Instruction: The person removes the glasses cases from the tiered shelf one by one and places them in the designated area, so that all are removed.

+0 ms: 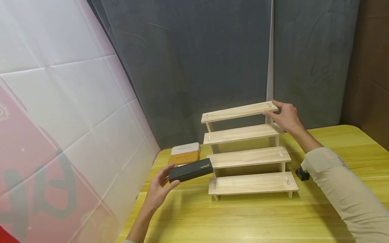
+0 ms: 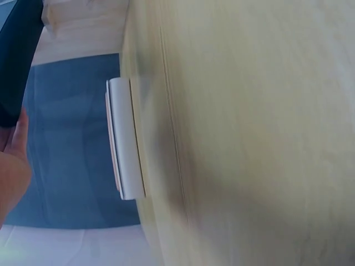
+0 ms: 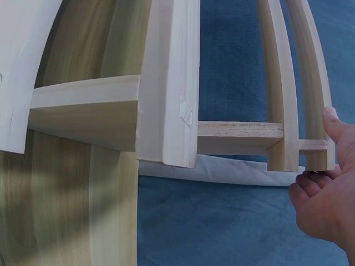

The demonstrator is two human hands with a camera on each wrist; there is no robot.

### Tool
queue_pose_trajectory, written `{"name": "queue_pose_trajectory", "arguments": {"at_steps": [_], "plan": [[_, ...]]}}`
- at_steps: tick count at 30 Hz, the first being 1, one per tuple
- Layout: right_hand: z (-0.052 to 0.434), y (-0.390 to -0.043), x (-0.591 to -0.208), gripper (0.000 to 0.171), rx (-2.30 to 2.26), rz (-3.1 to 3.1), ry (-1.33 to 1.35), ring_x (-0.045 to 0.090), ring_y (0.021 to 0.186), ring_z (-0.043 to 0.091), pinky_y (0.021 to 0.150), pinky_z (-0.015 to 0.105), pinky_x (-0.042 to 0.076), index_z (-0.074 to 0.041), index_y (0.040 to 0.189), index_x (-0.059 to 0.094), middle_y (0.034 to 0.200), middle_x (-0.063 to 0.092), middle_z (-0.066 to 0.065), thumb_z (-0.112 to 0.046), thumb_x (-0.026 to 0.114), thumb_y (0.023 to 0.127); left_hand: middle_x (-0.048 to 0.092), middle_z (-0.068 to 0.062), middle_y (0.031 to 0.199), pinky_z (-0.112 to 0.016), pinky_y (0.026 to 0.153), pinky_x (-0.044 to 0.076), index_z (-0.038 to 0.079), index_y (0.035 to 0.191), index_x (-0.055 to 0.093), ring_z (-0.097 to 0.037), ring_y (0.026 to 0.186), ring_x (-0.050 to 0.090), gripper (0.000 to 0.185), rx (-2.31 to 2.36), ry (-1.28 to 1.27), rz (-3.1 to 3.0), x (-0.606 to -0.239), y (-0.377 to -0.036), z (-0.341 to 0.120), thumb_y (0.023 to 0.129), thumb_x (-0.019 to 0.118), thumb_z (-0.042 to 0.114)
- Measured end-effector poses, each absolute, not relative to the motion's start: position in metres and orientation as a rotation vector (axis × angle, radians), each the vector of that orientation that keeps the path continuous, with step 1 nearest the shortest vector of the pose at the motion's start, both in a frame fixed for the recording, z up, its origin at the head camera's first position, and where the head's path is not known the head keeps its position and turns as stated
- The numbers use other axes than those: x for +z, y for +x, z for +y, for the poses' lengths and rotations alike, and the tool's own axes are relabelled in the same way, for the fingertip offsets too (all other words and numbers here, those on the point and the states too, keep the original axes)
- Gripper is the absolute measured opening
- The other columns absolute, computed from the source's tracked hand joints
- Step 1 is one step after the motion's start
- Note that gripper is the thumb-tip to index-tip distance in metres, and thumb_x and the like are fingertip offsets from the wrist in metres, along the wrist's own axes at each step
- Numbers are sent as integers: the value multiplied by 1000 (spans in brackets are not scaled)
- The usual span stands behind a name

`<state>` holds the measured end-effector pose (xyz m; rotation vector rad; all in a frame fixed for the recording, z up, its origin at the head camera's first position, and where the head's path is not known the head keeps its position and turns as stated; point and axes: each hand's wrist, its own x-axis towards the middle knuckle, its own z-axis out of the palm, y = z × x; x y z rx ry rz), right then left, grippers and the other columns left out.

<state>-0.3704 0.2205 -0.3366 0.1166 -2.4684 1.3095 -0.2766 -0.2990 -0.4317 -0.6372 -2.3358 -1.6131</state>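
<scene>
In the head view my left hand [image 1: 158, 189] grips a dark oblong case [image 1: 191, 169] by its left end, thumb in front and fingers behind. The case is held up in front of the left side of a stepped wooden rack [image 1: 249, 157]. My right hand [image 1: 285, 116] pinches the right end of the rack's top shelf [image 1: 240, 111]. In the right wrist view, the thumb of that right hand [image 3: 330, 205] lies on the shelf's face and its other fingers curl at the end. The left wrist view shows only part of the left hand [image 2: 14, 166] under the dark case [image 2: 16, 61].
Behind the dark case, a white case [image 1: 186, 148] and an orange case [image 1: 183, 157] sit on the yellow wood-grain table [image 1: 243, 222]. A small black object [image 1: 302, 174] stands right of the rack. A grey curtain [image 1: 197, 60] hangs behind; a pale printed sheet [image 1: 76, 101] hangs left.
</scene>
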Motion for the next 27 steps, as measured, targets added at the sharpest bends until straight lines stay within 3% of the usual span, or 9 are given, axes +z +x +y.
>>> {"name": "queue_pose_trajectory", "arguments": {"at_steps": [6, 10, 12, 13, 15, 17, 19, 22, 27], "plan": [[219, -370, -337, 79, 1291, -2463, 124, 46, 131, 48, 102, 59, 40, 0, 163, 34, 160, 40, 33, -40, 69, 105, 59, -24, 147, -23, 106, 52, -1, 150, 54, -7, 130, 61, 66, -1632, -623, -2330, -430, -273, -308, 90, 81, -6], [218, -370, -338, 77, 1256, -2451, 120, 49, 92, 39, 89, 52, 42, 1, 162, 37, 112, 65, 31, -40, 69, 105, 59, -25, 147, -25, 104, 54, -1, 151, 54, -8, 129, 62, 66, -1641, -617, -2330, -430, -272, -313, 90, 80, -8], [219, -371, -338, 77, 1256, -2451, 122, 47, 91, 38, 88, 51, 41, 1, 162, 37, 111, 65, 31, -40, 69, 105, 60, -25, 146, -24, 105, 54, -1, 151, 53, -9, 129, 62, 67, -1642, -615, -2326, -430, -272, -316, 90, 80, -8], [219, -371, -338, 77, 1255, -2451, 120, 46, 89, 38, 88, 51, 41, 1, 162, 37, 102, 62, 30, -41, 69, 105, 59, -25, 146, -24, 105, 53, -2, 151, 53, -9, 129, 62, 67, -1648, -618, -2321, -431, -272, -317, 90, 79, -9], [219, -371, -338, 78, 1257, -2451, 126, 49, 99, 39, 90, 52, 40, 1, 162, 37, 123, 63, 33, -41, 69, 105, 59, -26, 146, -23, 106, 52, -3, 151, 52, -9, 130, 61, 67, -1653, -627, -2313, -432, -272, -320, 90, 79, -10], [219, -371, -338, 78, 1255, -2448, 126, 49, 97, 41, 86, 51, 41, 1, 162, 37, 126, 60, 36, -41, 69, 105, 58, -28, 146, -23, 107, 51, -5, 151, 52, -8, 131, 60, 67, -1654, -632, -2307, -433, -272, -322, 89, 79, -11], [219, -372, -339, 76, 1240, -2443, 119, 44, 82, 35, 79, 46, 40, 1, 162, 39, 100, 59, 29, -41, 69, 105, 58, -28, 145, -23, 108, 51, -6, 150, 52, -8, 132, 60, 67, -1656, -635, -2305, -433, -272, -323, 89, 79, -12], [219, -372, -339, 76, 1228, -2442, 112, 35, 73, 29, 74, 41, 37, 1, 161, 40, 81, 50, 15, -41, 69, 105, 59, -28, 144, -24, 109, 50, -6, 149, 53, -8, 132, 60, 67, -1653, -619, -2311, -435, -272, -326, 88, 80, -12], [219, -372, -339, 77, 1237, -2439, 117, 39, 75, 31, 79, 44, 40, 1, 161, 40, 82, 55, 21, -42, 69, 104, 59, -28, 144, -23, 109, 49, -7, 149, 52, -5, 130, 60, 68, -1639, -576, -2343, -439, -273, -330, 88, 81, -11]]}}
